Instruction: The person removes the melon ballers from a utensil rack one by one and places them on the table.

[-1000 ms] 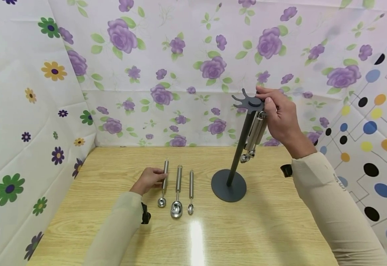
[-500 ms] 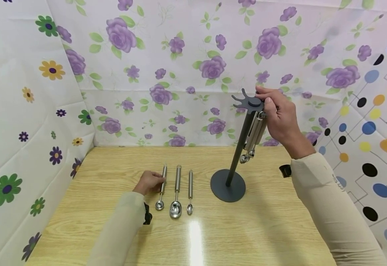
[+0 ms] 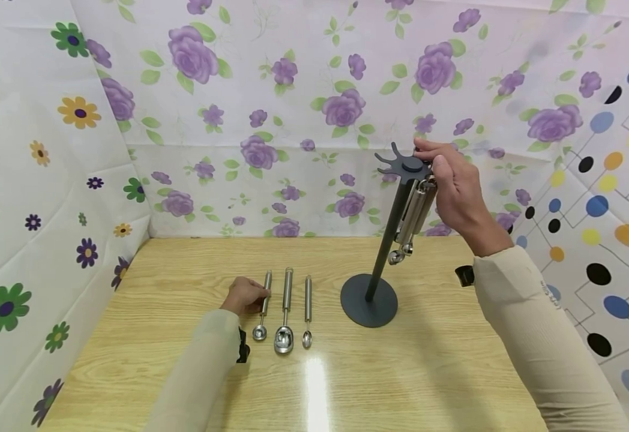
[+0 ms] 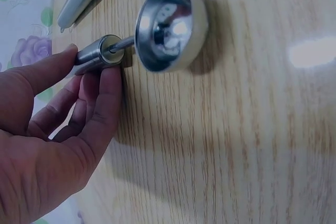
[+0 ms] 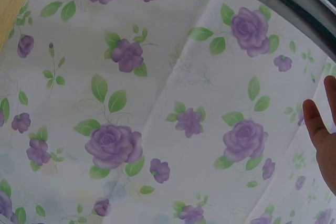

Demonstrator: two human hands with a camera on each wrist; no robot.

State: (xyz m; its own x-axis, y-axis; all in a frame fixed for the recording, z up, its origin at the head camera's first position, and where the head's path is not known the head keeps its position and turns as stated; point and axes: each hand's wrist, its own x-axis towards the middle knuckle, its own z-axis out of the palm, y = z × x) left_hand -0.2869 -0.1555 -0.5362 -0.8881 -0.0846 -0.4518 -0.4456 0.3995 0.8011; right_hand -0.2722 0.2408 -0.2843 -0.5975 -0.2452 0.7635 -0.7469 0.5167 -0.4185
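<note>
My left hand [image 3: 243, 294] pinches the handle of a steel melon baller [image 3: 259, 332] with a round bowl, low at the table. In the left wrist view, thumb and fingers hold the handle, with the bowl [image 4: 170, 30] toward the camera. To its right lie an ice cream scoop [image 3: 284, 339] and a small oval scoop [image 3: 306, 339]. My right hand [image 3: 457, 189] grips the right side of the top of a dark utensil rack [image 3: 370, 303], beside several hanging steel utensils [image 3: 414, 210]. What its fingertips touch behind the rack's top is hidden.
The wooden table [image 3: 433, 360] meets a floral cloth backdrop [image 3: 303, 90] at its far edge. Patterned cloths hang at the left [image 3: 28, 198] and right [image 3: 611, 204]. Free curved hooks [image 3: 387, 159] stick out at the left of the rack's top.
The melon baller has come down toward the table and slid slightly toward me, still in my left hand. My right hand has stayed at the rack's top, its thumb shifting slightly.
</note>
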